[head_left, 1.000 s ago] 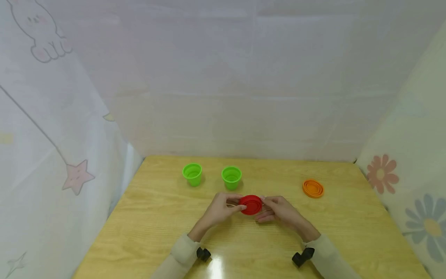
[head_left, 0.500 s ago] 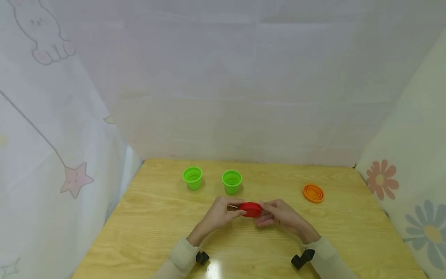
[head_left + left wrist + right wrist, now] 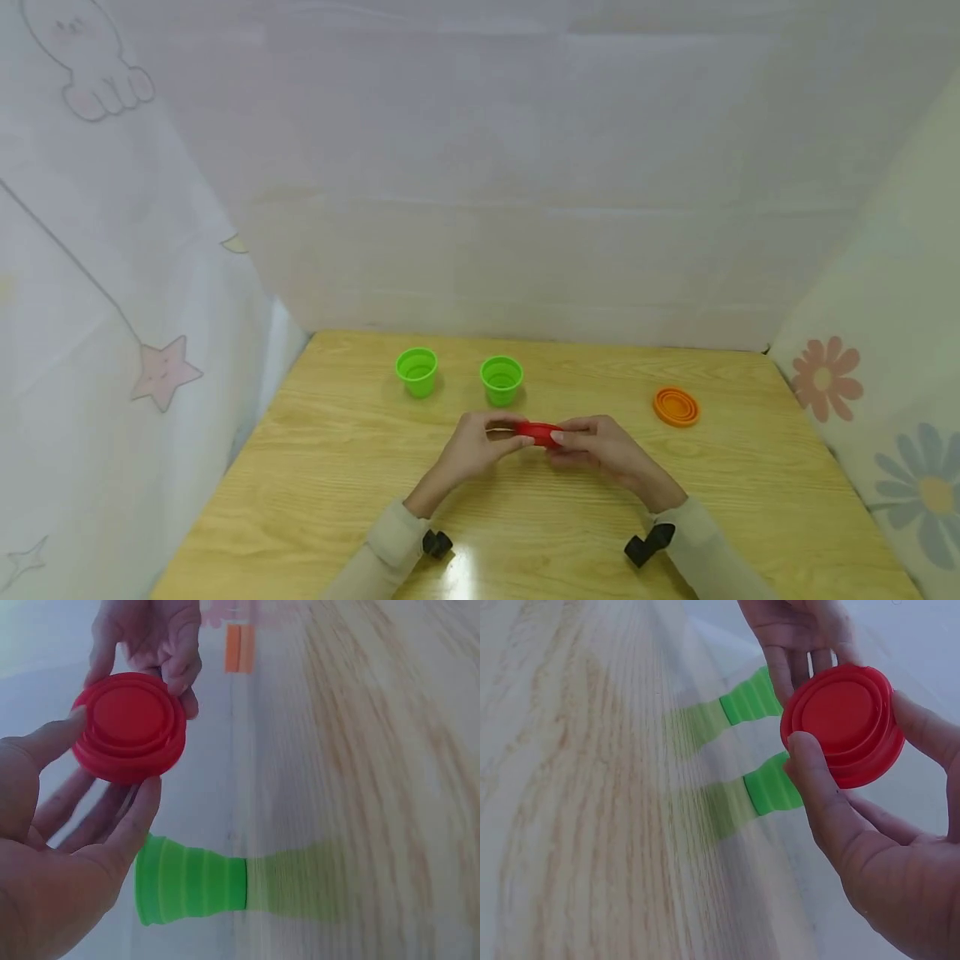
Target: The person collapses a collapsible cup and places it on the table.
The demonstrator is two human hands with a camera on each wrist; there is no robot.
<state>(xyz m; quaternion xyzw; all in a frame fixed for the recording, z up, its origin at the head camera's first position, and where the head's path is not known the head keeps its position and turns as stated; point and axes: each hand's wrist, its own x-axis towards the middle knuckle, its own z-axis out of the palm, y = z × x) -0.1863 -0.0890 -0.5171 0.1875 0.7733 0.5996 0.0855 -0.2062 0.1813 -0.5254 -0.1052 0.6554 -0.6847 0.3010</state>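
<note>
Both hands hold a red collapsible cup (image 3: 538,432), folded flat into a disc, above the table in the head view. My left hand (image 3: 474,450) grips its left edge between thumb and fingers. On the opposite edge, my right hand (image 3: 600,448) pinches the rim. The wrist views show the ringed underside of the red cup (image 3: 129,724), with fingertips spread around its rim. Beyond the hands stand two green collapsible cups, one at left (image 3: 417,372) and one nearer the middle (image 3: 501,381), both upright and extended.
A flattened orange collapsible cup (image 3: 676,407) lies at the right of the wooden table (image 3: 315,475). Patterned cloth (image 3: 525,183) hangs behind and along both sides. A black wrist camera (image 3: 649,545) sits at each cuff.
The red cup has tipped from showing its open ringed face to nearly edge-on in the head view. The right thumb has moved onto its near side. The green and orange cups stay put.
</note>
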